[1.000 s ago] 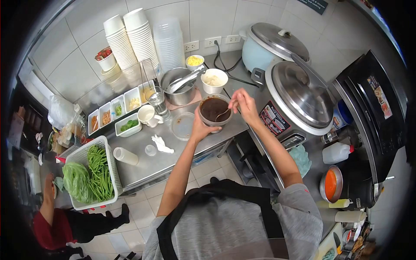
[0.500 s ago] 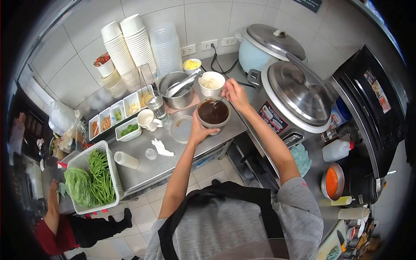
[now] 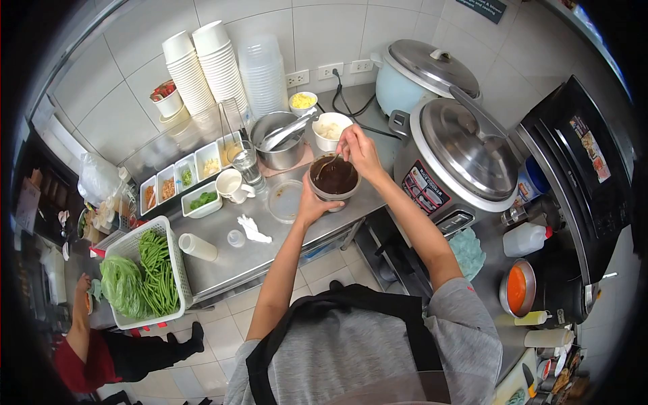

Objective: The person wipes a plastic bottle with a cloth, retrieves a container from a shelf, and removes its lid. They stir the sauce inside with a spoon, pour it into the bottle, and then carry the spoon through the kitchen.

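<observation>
A round tub of dark brown sauce [image 3: 335,178] stands near the counter's edge. Around its left side wraps my left hand [image 3: 312,204], steadying it. Above the tub, my right hand [image 3: 360,151] pinches the handle of a spoon [image 3: 329,162] whose lower end dips into the sauce. Just left of the tub lies a clear plastic lid [image 3: 286,201] with brown smears. Behind my right hand sits a white bowl [image 3: 329,130] with pale contents. A metal pot [image 3: 278,145] with tongs across it is to the left of that bowl.
Left are topping trays [image 3: 185,177], a white mug [image 3: 232,185], a squeeze bottle [image 3: 198,247] and a basket of green beans [image 3: 177,270]. A rice cooker [image 3: 466,152] stands close on the right. A person in a red shirt [image 3: 81,358] works at lower left.
My right hand and the spoon have moved left across the tub, and the spoon now sits at the sauce's upper left. My left hand keeps its hold on the tub.
</observation>
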`<act>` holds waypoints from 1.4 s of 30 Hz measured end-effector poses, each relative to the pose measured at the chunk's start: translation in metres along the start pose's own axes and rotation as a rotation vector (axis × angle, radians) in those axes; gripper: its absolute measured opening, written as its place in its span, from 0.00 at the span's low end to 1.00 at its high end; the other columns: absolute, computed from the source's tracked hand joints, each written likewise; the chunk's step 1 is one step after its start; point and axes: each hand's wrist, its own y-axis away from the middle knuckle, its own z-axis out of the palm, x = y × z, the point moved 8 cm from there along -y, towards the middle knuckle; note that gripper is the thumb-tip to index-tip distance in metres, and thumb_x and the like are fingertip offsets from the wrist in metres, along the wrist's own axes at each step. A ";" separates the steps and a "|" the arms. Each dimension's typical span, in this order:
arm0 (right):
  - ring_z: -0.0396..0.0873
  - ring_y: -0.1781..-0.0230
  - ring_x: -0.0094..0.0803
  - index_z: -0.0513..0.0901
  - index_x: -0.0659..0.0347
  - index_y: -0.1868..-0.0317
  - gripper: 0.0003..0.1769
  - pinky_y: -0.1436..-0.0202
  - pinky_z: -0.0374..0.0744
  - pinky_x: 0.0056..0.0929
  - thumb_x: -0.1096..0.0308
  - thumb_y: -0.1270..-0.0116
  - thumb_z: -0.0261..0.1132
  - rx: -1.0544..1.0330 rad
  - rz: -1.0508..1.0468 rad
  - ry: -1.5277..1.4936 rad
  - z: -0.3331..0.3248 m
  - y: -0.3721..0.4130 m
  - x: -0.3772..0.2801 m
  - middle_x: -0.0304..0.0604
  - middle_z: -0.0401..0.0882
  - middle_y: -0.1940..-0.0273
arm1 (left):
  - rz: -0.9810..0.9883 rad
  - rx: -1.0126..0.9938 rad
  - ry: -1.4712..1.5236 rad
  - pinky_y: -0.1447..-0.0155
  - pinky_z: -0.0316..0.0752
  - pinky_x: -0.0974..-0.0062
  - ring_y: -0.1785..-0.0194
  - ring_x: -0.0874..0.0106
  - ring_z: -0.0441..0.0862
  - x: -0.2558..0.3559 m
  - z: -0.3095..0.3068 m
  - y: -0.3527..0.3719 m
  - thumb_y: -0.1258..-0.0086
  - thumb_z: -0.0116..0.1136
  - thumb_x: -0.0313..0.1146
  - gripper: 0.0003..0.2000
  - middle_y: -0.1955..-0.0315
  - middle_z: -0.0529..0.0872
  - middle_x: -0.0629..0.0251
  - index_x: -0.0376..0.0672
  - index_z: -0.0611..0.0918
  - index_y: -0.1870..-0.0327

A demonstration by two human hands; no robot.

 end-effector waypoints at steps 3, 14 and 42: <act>0.67 0.86 0.18 0.69 0.64 0.66 0.14 0.81 0.66 0.19 0.63 0.26 0.45 0.028 0.032 0.024 -0.010 0.000 0.010 0.40 0.75 0.80 | 0.009 0.016 -0.041 0.34 0.62 0.68 0.38 0.63 0.65 0.001 -0.001 0.000 0.73 0.80 0.32 0.55 0.42 0.64 0.56 0.38 0.56 0.37; 0.66 0.86 0.16 0.72 0.65 0.67 0.15 0.82 0.65 0.16 0.64 0.27 0.47 0.147 -0.061 -0.024 -0.041 -0.004 -0.015 0.39 0.77 0.79 | 0.002 0.022 -0.043 0.35 0.63 0.68 0.38 0.62 0.67 -0.003 -0.002 -0.001 0.72 0.80 0.34 0.55 0.42 0.66 0.56 0.39 0.57 0.37; 0.67 0.80 0.20 0.70 0.63 0.61 0.15 0.73 0.68 0.19 0.61 0.27 0.44 -0.231 -0.018 -0.082 0.018 -0.020 -0.001 0.40 0.76 0.75 | 0.022 0.015 -0.062 0.33 0.60 0.69 0.38 0.64 0.66 0.004 -0.001 0.000 0.72 0.80 0.31 0.55 0.43 0.65 0.57 0.37 0.56 0.37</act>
